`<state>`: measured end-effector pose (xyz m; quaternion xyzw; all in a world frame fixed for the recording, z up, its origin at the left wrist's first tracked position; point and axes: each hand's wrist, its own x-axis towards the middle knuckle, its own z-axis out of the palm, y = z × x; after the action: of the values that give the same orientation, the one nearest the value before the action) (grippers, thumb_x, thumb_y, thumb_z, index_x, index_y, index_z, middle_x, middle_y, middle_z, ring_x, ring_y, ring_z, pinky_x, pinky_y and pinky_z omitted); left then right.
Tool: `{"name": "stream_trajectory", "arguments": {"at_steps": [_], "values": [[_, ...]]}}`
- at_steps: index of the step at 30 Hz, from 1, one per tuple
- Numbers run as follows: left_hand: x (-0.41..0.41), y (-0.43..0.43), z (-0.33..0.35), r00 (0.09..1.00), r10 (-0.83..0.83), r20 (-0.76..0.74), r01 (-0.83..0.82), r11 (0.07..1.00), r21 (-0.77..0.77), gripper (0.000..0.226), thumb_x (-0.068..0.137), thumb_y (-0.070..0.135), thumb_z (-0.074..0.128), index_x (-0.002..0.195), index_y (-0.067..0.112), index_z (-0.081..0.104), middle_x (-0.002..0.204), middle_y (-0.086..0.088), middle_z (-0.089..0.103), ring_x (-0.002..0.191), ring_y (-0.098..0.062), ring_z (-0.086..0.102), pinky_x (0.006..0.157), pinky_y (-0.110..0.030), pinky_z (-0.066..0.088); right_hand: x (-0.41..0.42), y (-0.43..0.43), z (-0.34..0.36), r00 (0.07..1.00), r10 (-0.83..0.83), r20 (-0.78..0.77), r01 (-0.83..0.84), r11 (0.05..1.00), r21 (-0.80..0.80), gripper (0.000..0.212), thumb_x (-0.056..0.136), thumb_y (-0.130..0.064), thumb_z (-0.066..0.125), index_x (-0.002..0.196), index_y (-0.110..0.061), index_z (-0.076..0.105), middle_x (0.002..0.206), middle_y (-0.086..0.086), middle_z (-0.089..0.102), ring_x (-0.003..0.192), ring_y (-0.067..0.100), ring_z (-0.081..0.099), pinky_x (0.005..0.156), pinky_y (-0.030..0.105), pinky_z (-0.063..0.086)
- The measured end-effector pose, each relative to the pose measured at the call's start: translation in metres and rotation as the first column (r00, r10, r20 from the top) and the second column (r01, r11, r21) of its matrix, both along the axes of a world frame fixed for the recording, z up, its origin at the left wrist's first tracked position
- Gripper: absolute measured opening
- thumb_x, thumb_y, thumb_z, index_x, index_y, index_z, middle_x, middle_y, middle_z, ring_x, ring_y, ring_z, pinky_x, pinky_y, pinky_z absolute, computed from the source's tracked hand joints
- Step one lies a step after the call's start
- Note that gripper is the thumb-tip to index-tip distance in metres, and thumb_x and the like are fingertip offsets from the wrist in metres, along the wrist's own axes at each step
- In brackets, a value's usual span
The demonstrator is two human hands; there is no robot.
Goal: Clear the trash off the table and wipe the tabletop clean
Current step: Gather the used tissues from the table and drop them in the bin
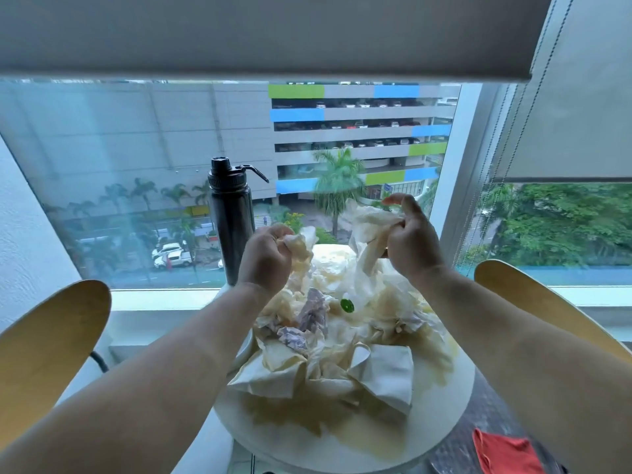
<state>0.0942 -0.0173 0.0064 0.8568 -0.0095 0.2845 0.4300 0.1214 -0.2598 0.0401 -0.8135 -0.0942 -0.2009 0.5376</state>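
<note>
Our left hand (265, 258) was fisted on one bunched edge of the thin, crumpled off-white wrapper sheet (333, 268). Our right hand (410, 241) gripped the other edge higher up, fingers & thumb curled round it, one fingertip sticking up. Paper or plastic film, we couldn't tell.

Both edges were lifted above the round white surface (441, 415). The rest of the sheet sagged into the trash heap at the surface's middle: grey-purple crumpled wads (313, 313), a small green round disc (347, 305), and a folded white napkin (386, 374) nearer us. Yellowish stains showed on the surface at the front.

Handling, as we judged it: the lot was v. light & soft, w/ no stiffness, so it'd prob. flop & shed bits if lifted by one edge. Stained parts might tear. Best hold was to gather the edges together w/ both hands, bundle the loose wads inside, and lift as one.

The tall black metal water bottle (232, 227) stood just beside the left hand at the surface's far-left edge, easy to knock. A red cloth (502, 453) lay beyond the rim on the near right, prob. for the wipe, not yet begun.
</note>
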Motion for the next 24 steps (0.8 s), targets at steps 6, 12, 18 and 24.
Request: {"name": "stream_trajectory", "arguments": {"at_steps": [6, 12, 18, 24], "values": [[0.005, 0.003, 0.011, 0.996, -0.062, -0.059, 0.026, 0.874, -0.486, 0.014, 0.076, 0.015, 0.058, 0.069, 0.014, 0.071, 0.077, -0.016, 0.074, 0.087, -0.045, 0.074, 0.076, -0.053, 0.065, 0.003, 0.002, 0.016, 0.948, 0.299, -0.11, -0.186, 0.801, 0.569, 0.032, 0.082, 0.002, 0.057, 0.1, -0.012, 0.08, 0.095, 0.009, 0.08, 0.094, 0.025, 0.075, 0.077, 0.029, 0.062], [-0.016, -0.006, 0.028, 0.985, -0.16, -0.056, 0.083, 0.743, -0.664, 0.023, 0.065, 0.007, 0.064, 0.083, -0.007, 0.069, 0.074, -0.017, 0.063, 0.074, -0.028, 0.058, 0.07, -0.037, 0.048, 0.013, -0.004, 0.007, 0.944, 0.061, 0.325, 0.055, 0.941, -0.334, 0.029, 0.082, -0.008, 0.077, 0.108, -0.02, 0.083, 0.1, 0.004, 0.072, 0.093, 0.021, 0.069, 0.089, 0.036, 0.059], [-0.042, -0.007, 0.025, 0.999, -0.015, -0.047, -0.018, 0.778, -0.628, 0.017, 0.085, 0.005, 0.069, 0.071, 0.013, 0.063, 0.06, -0.003, 0.054, 0.047, -0.01, 0.044, 0.046, -0.021, 0.037, 0.004, 0.006, 0.014, 0.983, 0.042, 0.176, -0.011, 0.985, -0.171, 0.021, 0.101, -0.008, 0.055, 0.116, -0.016, 0.067, 0.108, 0.007, 0.068, 0.099, 0.031, 0.066, 0.082, 0.037, 0.056], [-0.078, 0.018, 0.017, 0.997, 0.063, -0.05, -0.08, 0.707, -0.702, 0.021, 0.086, -0.008, 0.052, 0.092, 0.004, 0.068, 0.086, -0.02, 0.066, 0.083, -0.046, 0.069, 0.081, -0.065, 0.061, -0.017, 0.035, 0.022, 0.904, 0.356, -0.237, -0.166, 0.803, 0.572, 0.05, 0.096, 0.012, 0.027, 0.119, -0.016, 0.062, 0.117, 0.011, 0.064, 0.1, 0.032, 0.067, 0.065, 0.046, 0.067]]}}
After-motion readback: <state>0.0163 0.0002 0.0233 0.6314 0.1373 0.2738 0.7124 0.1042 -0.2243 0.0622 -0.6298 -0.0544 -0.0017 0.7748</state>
